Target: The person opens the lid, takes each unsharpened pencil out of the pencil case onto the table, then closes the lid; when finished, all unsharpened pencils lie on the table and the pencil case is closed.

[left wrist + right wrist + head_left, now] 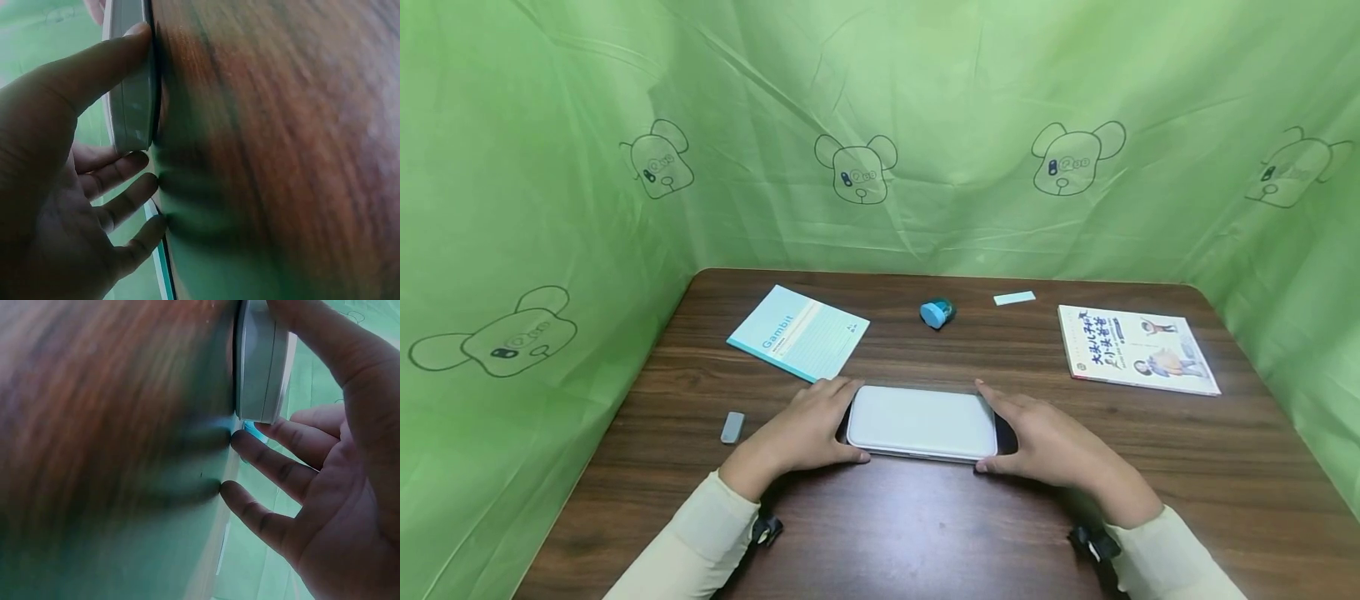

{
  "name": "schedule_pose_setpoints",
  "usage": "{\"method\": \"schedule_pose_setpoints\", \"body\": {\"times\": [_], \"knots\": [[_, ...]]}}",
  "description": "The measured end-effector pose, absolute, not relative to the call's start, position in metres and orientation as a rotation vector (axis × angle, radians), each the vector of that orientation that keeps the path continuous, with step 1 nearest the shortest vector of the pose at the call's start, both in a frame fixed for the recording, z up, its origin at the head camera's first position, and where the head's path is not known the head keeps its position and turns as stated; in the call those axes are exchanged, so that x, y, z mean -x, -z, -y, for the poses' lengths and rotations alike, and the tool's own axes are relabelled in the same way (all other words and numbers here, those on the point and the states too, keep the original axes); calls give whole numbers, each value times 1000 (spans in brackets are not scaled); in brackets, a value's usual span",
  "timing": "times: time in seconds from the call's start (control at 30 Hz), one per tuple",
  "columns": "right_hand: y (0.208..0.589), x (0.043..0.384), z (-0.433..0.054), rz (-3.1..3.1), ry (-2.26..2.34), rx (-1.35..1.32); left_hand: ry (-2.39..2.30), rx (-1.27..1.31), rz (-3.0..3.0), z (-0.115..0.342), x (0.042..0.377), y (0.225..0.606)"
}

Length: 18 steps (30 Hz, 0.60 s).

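Note:
A flat white case with rounded corners (921, 422) lies on the table in front of the person. My left hand (812, 429) holds its left end, thumb at the near edge and forefinger at the far corner. At the opposite end my right hand (1045, 437) grips it in the same way. In the left wrist view, the thumb lies against the side of the case (131, 119), with the other fingers spread below its end. In the right wrist view, lower fingertips reach the tabletop beside the case (257, 375). The case's inside is hidden.
A light blue notebook (801, 332) lies behind the left hand, and a small grey block (732, 427) sits left of it. Farther back are a blue-capped small object (936, 313), a pale strip (1015, 298) and a picture book (1138, 350). Green curtains (955, 225) surround the wooden table (917, 533).

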State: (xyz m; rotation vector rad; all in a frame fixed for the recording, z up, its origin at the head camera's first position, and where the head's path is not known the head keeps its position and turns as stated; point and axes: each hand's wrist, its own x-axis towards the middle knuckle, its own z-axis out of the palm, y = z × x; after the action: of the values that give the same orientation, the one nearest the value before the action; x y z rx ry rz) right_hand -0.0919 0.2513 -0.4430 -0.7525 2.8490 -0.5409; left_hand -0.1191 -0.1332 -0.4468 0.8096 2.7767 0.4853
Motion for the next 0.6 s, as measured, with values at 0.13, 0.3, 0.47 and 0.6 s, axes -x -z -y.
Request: {"method": "schedule_pose_setpoints", "body": {"times": [0.13, 0.3, 0.47, 0.6], "knots": [[443, 91, -251, -2853, 535, 752, -509, -810, -2737, 134, 119, 449], [443, 91, -251, -2857, 529, 756, -585, -810, -2682, 134, 120, 449], [443, 93, -251, -2859, 522, 757, -622, -792, -2684, 133, 121, 449], [443, 94, -252, -2864, 513, 775, -616, -783, -2694, 132, 122, 449]]}}
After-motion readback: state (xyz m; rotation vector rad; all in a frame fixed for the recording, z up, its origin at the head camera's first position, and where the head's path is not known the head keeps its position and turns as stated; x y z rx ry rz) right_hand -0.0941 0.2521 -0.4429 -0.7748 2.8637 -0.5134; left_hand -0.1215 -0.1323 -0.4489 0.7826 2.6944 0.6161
